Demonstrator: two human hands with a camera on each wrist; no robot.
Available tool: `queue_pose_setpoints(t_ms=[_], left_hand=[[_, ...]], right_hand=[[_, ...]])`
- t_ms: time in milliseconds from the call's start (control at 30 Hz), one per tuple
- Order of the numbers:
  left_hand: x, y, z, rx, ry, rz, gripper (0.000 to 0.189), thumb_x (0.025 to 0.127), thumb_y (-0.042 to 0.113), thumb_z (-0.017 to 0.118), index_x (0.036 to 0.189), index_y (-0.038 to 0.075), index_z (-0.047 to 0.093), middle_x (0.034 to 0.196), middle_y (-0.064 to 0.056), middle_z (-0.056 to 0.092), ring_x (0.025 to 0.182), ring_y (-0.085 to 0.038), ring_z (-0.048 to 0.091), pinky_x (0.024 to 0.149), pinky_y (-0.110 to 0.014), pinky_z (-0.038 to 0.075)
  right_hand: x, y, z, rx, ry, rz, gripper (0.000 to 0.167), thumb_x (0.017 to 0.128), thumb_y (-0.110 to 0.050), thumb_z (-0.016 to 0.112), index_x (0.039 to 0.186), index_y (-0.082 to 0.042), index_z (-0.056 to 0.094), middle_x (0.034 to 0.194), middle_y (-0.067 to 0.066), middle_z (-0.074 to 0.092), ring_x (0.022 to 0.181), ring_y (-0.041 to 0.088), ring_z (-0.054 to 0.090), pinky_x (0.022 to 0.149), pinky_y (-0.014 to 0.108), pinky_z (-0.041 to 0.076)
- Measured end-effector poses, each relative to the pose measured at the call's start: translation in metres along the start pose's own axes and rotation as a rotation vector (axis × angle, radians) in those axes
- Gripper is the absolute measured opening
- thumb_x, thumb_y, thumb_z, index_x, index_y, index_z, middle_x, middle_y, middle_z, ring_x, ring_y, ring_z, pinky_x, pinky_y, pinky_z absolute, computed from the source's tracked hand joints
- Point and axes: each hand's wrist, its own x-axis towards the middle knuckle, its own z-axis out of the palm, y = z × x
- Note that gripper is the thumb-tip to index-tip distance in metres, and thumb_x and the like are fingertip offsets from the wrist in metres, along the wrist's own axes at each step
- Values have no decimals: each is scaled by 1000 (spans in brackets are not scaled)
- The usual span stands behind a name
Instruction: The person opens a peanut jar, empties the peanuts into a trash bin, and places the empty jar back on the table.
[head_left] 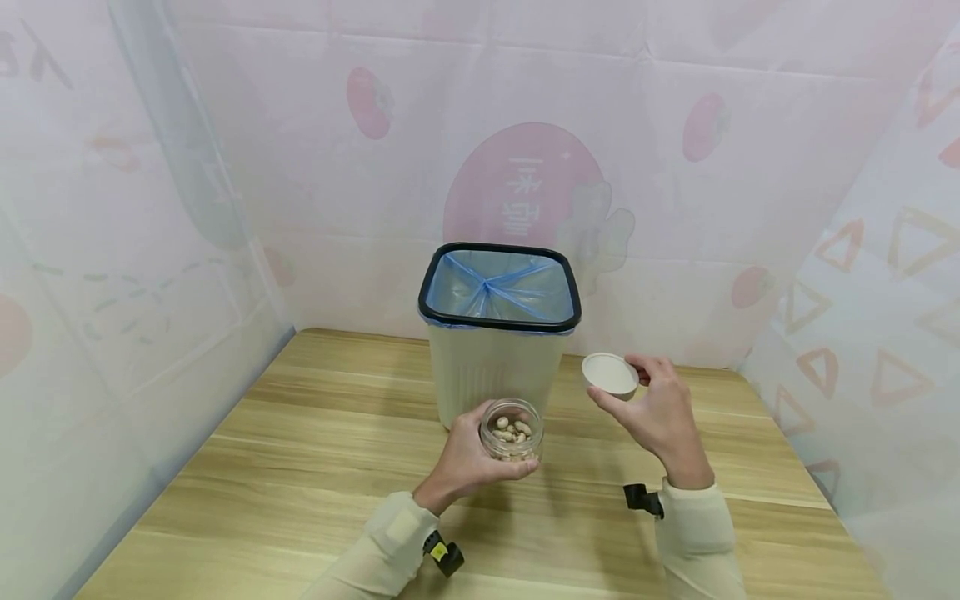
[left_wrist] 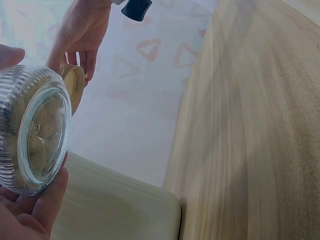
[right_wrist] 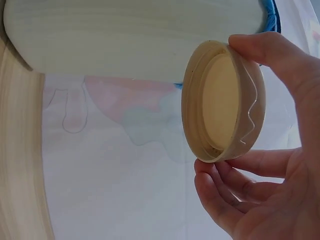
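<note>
My left hand (head_left: 474,457) grips a clear glass jar (head_left: 512,450) by its side, its uncovered mouth facing up toward the head view. Inside lie several peanuts (head_left: 513,430) in their shells. The left wrist view shows the jar's ribbed side and round base (left_wrist: 45,135). To the right, my right hand (head_left: 663,408) pinches a round, pale screw lid (head_left: 611,376) by its edge, between thumb and fingers. In the right wrist view the lid (right_wrist: 220,100) shows its hollow inner side. Jar and lid are held apart.
Behind the jar stands a pale trash bin (head_left: 495,367) with a black rim (head_left: 498,322) and a blue bag (head_left: 487,285) lining it. It stands on a wood-grain table (head_left: 322,433). Printed cloth walls (head_left: 300,150) enclose the back and both sides.
</note>
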Motion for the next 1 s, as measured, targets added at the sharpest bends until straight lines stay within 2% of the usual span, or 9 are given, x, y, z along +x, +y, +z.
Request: queue_pose_setpoints(t_ms=[200,533,833,1000], left_hand=[[0,0,1,-4,-1,1,61,73,28,97,127,18,69,120,1,75,109,-18,70,97,-27,56],[0,-2,2,3,-7,41,58,75,27,96,125,14,69,118,-1,75,110,-15,70,97,-27,56],[0,-2,2,4,-13,16,58,74,29,96,125,17,69,118,5,75,112,-13,69,99,-28,56],[0,-2,2,6,-13,13,59,74,28,96,125,16,69,118,4,75,111,-15,69,99,-27,55]], right_hand=[[3,8,4,0,-19,23,75,79,-34,92,132,9,63,121,24,62,109,38,61,86,44,48],[6,22,16,26,-26,45,73,80,-33,92,133,7,62,122,24,61,110,39,60,89,47,45],[8,33,27,30,-35,80,75,80,-36,92,134,5,62,128,24,60,115,40,60,92,50,47],[9,38,33,38,-45,90,74,79,-34,93,135,4,62,129,24,59,116,39,59,93,50,48]])
